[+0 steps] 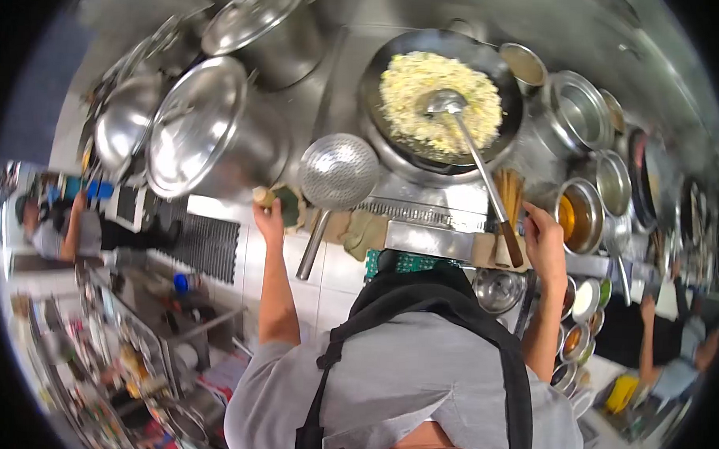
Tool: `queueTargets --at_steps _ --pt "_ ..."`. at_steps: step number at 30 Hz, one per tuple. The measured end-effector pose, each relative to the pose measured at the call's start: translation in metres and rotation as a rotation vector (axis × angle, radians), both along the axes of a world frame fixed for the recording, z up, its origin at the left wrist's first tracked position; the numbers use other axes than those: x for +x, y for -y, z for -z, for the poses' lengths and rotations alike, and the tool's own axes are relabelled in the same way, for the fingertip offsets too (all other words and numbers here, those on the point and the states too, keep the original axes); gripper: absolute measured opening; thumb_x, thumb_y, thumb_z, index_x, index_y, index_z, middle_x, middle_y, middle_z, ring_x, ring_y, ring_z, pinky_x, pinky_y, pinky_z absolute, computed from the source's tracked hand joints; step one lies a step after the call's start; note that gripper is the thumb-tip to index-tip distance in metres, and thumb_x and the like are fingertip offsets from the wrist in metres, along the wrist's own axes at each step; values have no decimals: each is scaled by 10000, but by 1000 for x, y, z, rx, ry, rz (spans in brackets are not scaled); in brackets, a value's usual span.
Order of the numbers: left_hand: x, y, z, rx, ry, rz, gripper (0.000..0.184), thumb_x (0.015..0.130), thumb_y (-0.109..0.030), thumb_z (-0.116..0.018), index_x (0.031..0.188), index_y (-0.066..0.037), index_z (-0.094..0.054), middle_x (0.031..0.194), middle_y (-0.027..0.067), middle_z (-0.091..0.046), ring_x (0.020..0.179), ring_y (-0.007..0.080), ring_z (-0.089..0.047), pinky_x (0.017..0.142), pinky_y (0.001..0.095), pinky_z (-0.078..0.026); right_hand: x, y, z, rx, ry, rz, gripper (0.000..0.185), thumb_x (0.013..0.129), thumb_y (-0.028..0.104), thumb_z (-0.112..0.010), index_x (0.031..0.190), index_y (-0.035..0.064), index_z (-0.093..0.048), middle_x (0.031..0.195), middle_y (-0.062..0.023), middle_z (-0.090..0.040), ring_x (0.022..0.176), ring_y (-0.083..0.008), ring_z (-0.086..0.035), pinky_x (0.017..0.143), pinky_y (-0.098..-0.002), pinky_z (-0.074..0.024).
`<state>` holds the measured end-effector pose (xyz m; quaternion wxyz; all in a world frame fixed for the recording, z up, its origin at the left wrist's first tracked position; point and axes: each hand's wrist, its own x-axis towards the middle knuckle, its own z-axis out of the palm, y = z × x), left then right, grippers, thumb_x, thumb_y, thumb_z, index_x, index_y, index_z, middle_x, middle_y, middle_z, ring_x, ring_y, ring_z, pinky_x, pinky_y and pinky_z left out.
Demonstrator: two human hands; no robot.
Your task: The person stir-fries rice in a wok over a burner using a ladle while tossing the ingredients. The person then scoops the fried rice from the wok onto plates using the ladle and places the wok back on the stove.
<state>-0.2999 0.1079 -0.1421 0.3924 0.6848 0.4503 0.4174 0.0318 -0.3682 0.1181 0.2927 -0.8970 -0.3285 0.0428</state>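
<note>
My left hand (269,217) is closed around a pale, round-ended thing (263,196), whose kind I cannot make out. Beside it are a dark green cloth (288,207) and a perforated skimmer (337,171) with its handle pointing toward me. A black wok (375,110) full of fried rice (404,82) sits on the stove. The ladle (479,159) rests its bowl in the rice, and its wooden handle slants down over the front edge. My right hand (544,240) is just right of that handle, fingers loosely apart with nothing visible in them. A bamboo wok brush (509,192) stands between wok and hand.
Large lidded pots (195,128) stand at the left. Metal bowls (577,113) and a pot of amber liquid (567,218) line the right, above small seasoning containers (586,300). Other people are at far left (49,228) and far right (684,347).
</note>
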Motion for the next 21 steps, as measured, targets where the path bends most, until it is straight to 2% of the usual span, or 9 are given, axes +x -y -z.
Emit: queueTargets --at_steps 1,3,6,9,11,12,15,16,21 --pt "3 -5 -3 31 -207 -2 495 870 -165 -755 1247 61 -528 1125 189 -630 1020 285 -618 912 396 -483 -4 1 -1 27 -1 25 264 900 -15 -605 1158 -48 -651 931 -230 -669 758 -312 -653 705 -366 -502" --pt "23 -11 -7 137 -165 23 470 867 -162 -750 1228 54 -539 1108 185 -625 990 290 -618 887 394 -484 -8 13 12 46 66 39 253 902 -3 -608 1145 -50 -658 948 -237 -677 778 -323 -661 721 -371 -509" --pt "78 -4 -73 128 -106 205 427 829 -141 -760 1171 38 -577 1085 193 -628 973 326 -624 865 411 -491 -18 21 10 -31 -103 147 258 890 10 -590 1131 -59 -651 965 -267 -661 879 -419 -655 781 -417 -509" --pt "159 13 -147 399 -236 346 413 772 -147 -774 1118 12 -616 1070 195 -629 982 372 -624 855 433 -500 -14 32 15 -36 -67 143 256 890 2 -581 1126 -63 -655 976 -269 -664 899 -425 -655 794 -423 -508" --pt "218 26 -171 342 -239 442 431 741 -210 -776 1107 -24 -644 1074 182 -629 1002 395 -613 841 449 -509 -12 34 14 20 -101 186 256 888 1 -582 1124 -64 -656 995 -275 -664 937 -435 -651 821 -440 -504" --pt "246 33 -180 379 -294 492 436 752 -262 -758 1114 -45 -648 1084 168 -634 1010 380 -619 842 461 -502 -11 37 14 27 -95 194 258 888 2 -583 1128 -61 -655 1000 -275 -664 946 -438 -649 827 -443 -502" --pt "328 50 -183 513 -464 605 444 772 -377 -701 1111 -93 -657 1108 136 -643 1018 342 -636 853 484 -469 -6 50 17 23 -89 219 270 887 7 -603 1145 -50 -658 1009 -266 -675 927 -408 -667 819 -407 -514" --pt "351 57 -184 532 -508 640 434 772 -375 -681 1105 -97 -656 1124 123 -646 1016 321 -645 877 501 -433 -5 55 19 16 -92 225 275 886 9 -612 1151 -46 -661 1011 -262 -681 913 -391 -678 812 -387 -520" --pt "445 82 -174 574 -726 789 396 765 -326 -685 1055 -56 -673 1100 145 -666 997 334 -661 901 546 -402 0 89 26 26 -82 299 275 890 13 -594 1154 -38 -653 1033 -265 -673 955 -428 -652 845 -439 -506"
